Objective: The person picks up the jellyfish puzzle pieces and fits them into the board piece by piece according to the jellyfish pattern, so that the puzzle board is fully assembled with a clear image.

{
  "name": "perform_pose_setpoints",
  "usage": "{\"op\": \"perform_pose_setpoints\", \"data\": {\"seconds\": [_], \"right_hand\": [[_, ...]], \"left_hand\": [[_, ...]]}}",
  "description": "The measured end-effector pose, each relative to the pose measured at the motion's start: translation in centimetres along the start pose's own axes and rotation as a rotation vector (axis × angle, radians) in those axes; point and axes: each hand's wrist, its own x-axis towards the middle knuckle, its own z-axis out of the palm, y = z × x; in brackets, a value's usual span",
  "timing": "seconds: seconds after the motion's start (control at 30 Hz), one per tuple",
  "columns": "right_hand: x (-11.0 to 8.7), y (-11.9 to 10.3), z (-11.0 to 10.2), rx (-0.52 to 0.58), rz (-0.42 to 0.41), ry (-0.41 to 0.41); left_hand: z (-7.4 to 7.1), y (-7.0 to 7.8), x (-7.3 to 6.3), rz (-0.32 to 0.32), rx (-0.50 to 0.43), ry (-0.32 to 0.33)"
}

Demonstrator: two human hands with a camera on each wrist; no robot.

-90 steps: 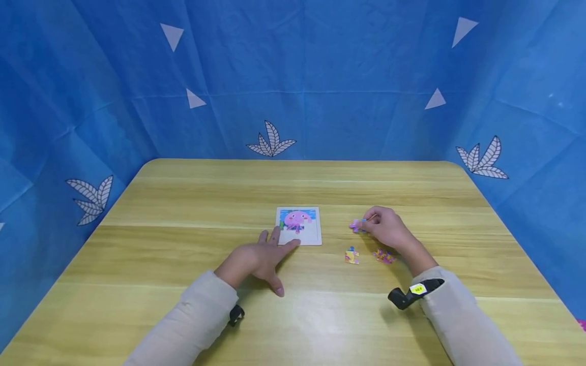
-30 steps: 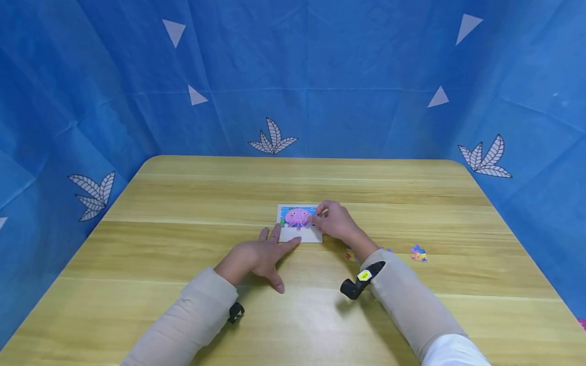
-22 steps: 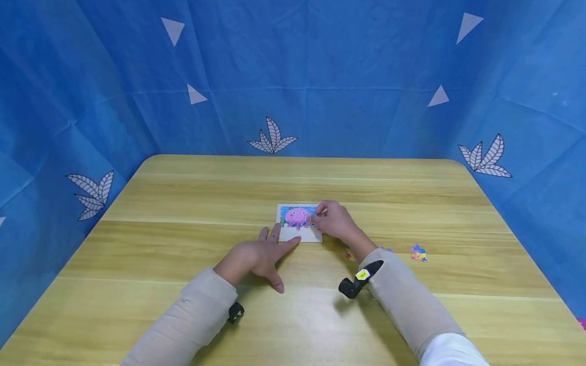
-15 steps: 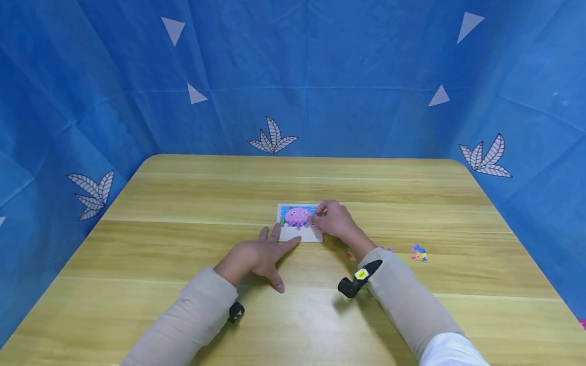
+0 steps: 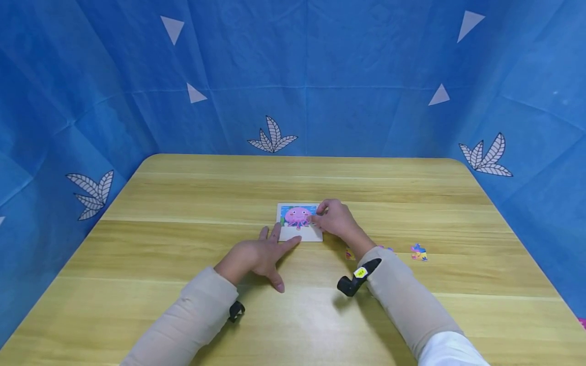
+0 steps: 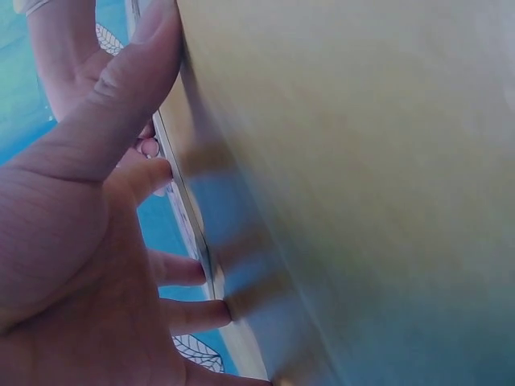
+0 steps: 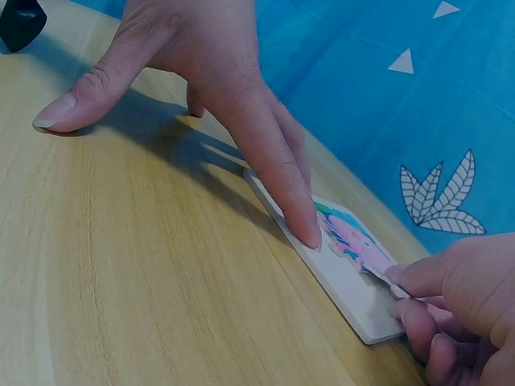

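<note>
A white puzzle board (image 5: 313, 235) lies at mid-table, its upper part filled with a pink octopus picture (image 5: 296, 215) and its lower strip bare. My left hand (image 5: 257, 259) is spread, with the index finger on the board's front edge, seen again as the spread hand (image 7: 233, 88) in the right wrist view. Over the board's right side, my right hand (image 5: 335, 219) pinches a puzzle piece (image 7: 392, 283) between thumb and fingers. Much of that piece is hidden by the fingers. The left wrist view shows mainly the left hand's palm (image 6: 72, 265) and the tabletop.
Loose puzzle pieces lie right of the board: a yellow one (image 5: 350, 253) and a purple one (image 5: 386, 248) partly hidden by the right arm, and a blue and yellow one (image 5: 418, 252) farther right. A blue curtain (image 5: 302, 76) stands behind the wooden table (image 5: 183, 203).
Since three seconds ago my right hand has carried a puzzle piece leftward from the loose pieces to the board. Over the last second it has barely moved. The left hand has stayed put.
</note>
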Motion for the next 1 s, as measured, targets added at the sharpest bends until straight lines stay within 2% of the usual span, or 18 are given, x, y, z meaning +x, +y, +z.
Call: {"op": "perform_pose_setpoints", "data": {"seconds": [0.3,0.57,1.0], "right_hand": [[0.00,-0.46,-0.02,-0.041,-0.004,-0.013],[0.28,-0.18,0.11,-0.053,-0.015,0.016],[0.32,-0.78,0.07,-0.168,-0.001,0.000]], "left_hand": [[-0.01,-0.10,0.00,-0.002,-0.001,-0.002],[-0.06,-0.06,0.02,-0.001,0.001,-0.004],[-0.01,-0.07,0.16,-0.004,-0.001,-0.002]]}}
